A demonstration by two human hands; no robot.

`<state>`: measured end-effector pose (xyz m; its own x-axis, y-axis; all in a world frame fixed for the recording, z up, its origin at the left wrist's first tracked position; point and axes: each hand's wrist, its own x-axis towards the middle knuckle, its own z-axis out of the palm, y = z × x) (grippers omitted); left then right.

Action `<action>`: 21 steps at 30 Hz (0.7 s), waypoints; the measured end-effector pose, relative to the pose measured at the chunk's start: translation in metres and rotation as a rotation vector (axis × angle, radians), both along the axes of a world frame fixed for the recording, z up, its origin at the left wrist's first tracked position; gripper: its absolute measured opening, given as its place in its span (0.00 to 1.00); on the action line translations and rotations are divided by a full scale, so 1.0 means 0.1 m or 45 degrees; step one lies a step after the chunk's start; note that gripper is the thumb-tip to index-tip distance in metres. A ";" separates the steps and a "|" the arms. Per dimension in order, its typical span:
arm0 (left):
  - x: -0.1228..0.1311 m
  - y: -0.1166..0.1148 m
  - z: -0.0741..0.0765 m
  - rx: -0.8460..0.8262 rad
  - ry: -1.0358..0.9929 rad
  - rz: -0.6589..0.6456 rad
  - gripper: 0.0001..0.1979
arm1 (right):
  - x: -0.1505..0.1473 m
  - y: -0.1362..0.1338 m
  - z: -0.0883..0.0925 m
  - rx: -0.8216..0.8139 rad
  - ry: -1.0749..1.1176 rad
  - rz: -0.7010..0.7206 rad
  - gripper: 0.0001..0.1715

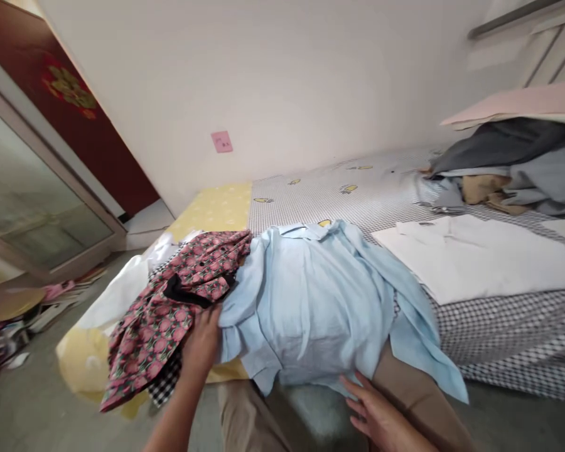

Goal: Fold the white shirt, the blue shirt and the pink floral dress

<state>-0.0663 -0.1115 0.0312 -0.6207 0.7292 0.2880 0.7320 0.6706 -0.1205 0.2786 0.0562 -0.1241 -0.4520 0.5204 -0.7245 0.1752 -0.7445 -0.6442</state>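
A light blue long-sleeved shirt (311, 295) lies spread out, its collar toward the wall and its hem over the bed's front edge near my knees. My left hand (204, 336) rests with its fingers stretched out where the floral garment meets the shirt's left-hand sleeve. That pink-flowered garment (162, 320) with black trim lies crumpled on the left. At the shirt's hem, my right hand (370, 405) has its fingers apart, with the fingertips near or touching the cloth.
A folded white garment (494, 257) lies to the right on the checked bedding (508, 333). Behind it is a heap of grey and tan clothes (508, 169). White cloth (122, 292) lies at the far left. Assorted items (37, 307) are on the floor by the glass door.
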 end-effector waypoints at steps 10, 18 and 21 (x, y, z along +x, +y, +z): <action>0.18 -0.48 -0.38 0.174 0.005 0.342 0.22 | -0.16 0.10 -0.08 0.245 -0.076 -0.051 0.43; 1.40 -0.39 -1.61 0.883 -0.665 0.456 0.21 | -0.11 0.06 -0.06 -0.060 -0.180 -0.020 0.45; 1.56 -0.16 -1.47 0.719 -0.884 0.585 0.33 | -0.08 0.01 -0.10 -0.073 -0.170 0.060 0.42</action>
<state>0.0897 -0.1279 -0.1161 -0.9693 0.2455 -0.0152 0.1753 0.7329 0.6574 0.2702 0.0572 -0.1337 -0.3727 0.4567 -0.8078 0.2925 -0.7683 -0.5694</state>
